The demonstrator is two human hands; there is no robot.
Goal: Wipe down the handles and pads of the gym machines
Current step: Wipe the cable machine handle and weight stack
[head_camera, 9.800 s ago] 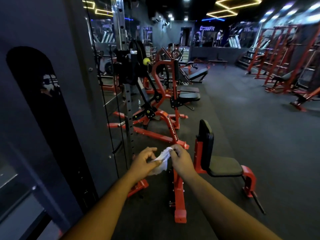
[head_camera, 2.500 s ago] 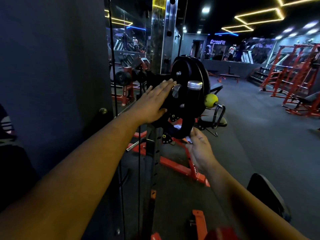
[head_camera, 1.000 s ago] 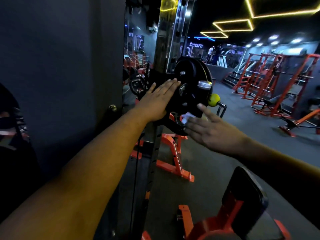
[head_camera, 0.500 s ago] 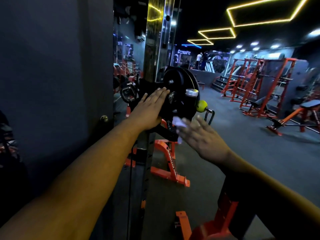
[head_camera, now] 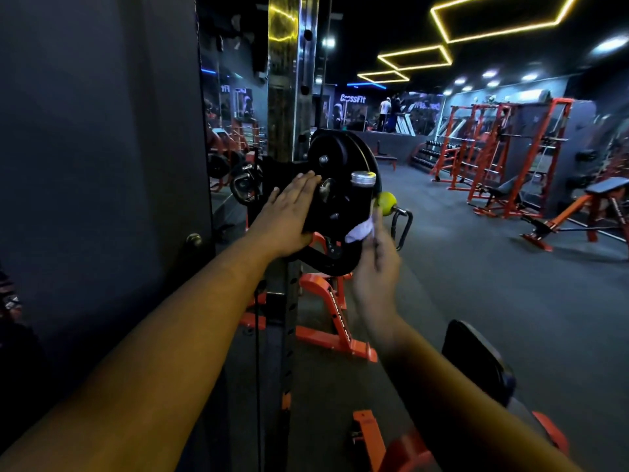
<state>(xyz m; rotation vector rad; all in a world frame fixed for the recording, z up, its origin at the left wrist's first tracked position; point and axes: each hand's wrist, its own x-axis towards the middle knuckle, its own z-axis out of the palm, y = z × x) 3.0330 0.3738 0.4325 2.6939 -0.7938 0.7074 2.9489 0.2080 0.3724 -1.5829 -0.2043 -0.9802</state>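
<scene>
A black pulley housing (head_camera: 343,172) with a silver-capped knob (head_camera: 363,180) hangs on the chrome upright of a cable machine. My left hand (head_camera: 289,216) lies flat on the housing's left side, fingers straight and together. My right hand (head_camera: 374,267) is raised just right of the housing and pinches a crumpled white cloth (head_camera: 360,230) against its lower right edge. A yellow ball (head_camera: 387,203) and a black stirrup handle (head_camera: 403,226) hang just behind the cloth.
A grey wall and mirror (head_camera: 102,165) close off the left. An orange machine base (head_camera: 337,321) lies on the floor below the pulley. A black back pad (head_camera: 476,359) on an orange seat frame stands at lower right. Orange racks (head_camera: 493,148) and benches (head_camera: 599,206) line the far right.
My right hand has turned upright and lifted the cloth up to the housing's lower right edge. My left hand has stayed flat on the housing. The view has shifted slightly right.
</scene>
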